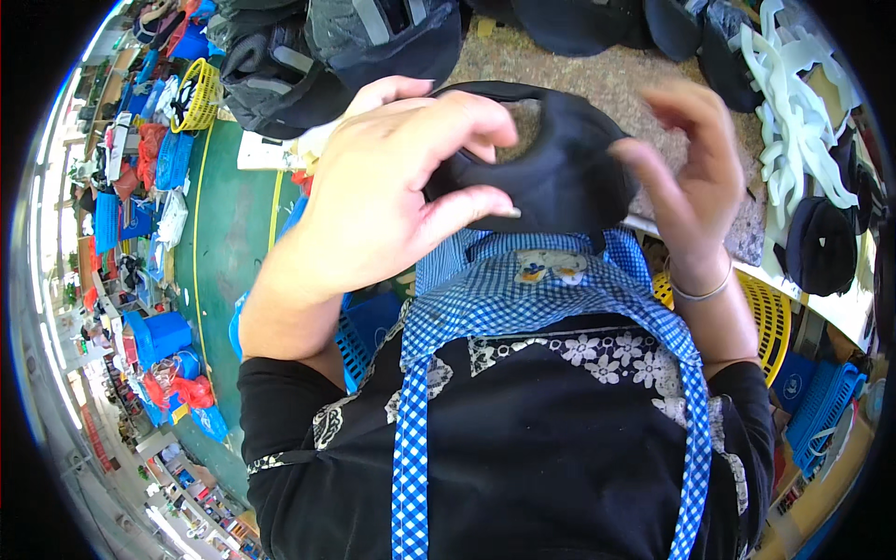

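Though beside right grip (693, 173), black piece (571, 173) in left grip (387, 177).

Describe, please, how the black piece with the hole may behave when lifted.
The black piece probably bends yet keeps some form: its cloth-like front curves smoothly around the hole. It seems light for its size, as the upper rim looks thin.

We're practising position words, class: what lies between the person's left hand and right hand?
In the head view, a black piece with a rounded opening lies between the left hand and the right hand.
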Available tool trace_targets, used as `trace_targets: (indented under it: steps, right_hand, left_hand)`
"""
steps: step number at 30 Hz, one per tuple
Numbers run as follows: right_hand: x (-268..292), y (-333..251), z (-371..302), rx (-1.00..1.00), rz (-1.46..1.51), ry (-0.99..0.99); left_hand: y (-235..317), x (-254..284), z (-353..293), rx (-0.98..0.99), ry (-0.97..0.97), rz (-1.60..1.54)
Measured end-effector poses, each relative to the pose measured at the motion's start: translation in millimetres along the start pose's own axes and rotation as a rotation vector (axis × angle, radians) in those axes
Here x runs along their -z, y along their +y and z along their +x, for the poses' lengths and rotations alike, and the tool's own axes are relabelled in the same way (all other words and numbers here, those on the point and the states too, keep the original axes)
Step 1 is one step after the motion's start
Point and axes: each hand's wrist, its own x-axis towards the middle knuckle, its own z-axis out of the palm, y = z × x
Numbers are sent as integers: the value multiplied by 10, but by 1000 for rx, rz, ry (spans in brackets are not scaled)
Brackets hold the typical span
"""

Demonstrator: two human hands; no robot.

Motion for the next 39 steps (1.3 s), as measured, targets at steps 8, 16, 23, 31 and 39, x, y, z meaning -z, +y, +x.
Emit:
trace_targets:
  steps: [8, 16, 23, 31, 39]
  right_hand:
    - [-162, 296, -662, -947, 1360, -283]
    - [-80, 118, -46, 382, -516, -209]
    - [-337, 797, -488, 198, -545, -604]
    - [-123, 903, -536, -107, -97, -610]
    - [-377, 913, -636, 96, -332, -195]
  left_hand:
    - [-9, -477, -4, -34, 431, 50]
    - [52, -823, -16, -645, 620, 146]
    - [-665, -1431, -16, -22, 15, 255]
    - [-545, -1456, 259, 64, -10, 177]
    - [-619, -1588, 541, 115, 36, 75]
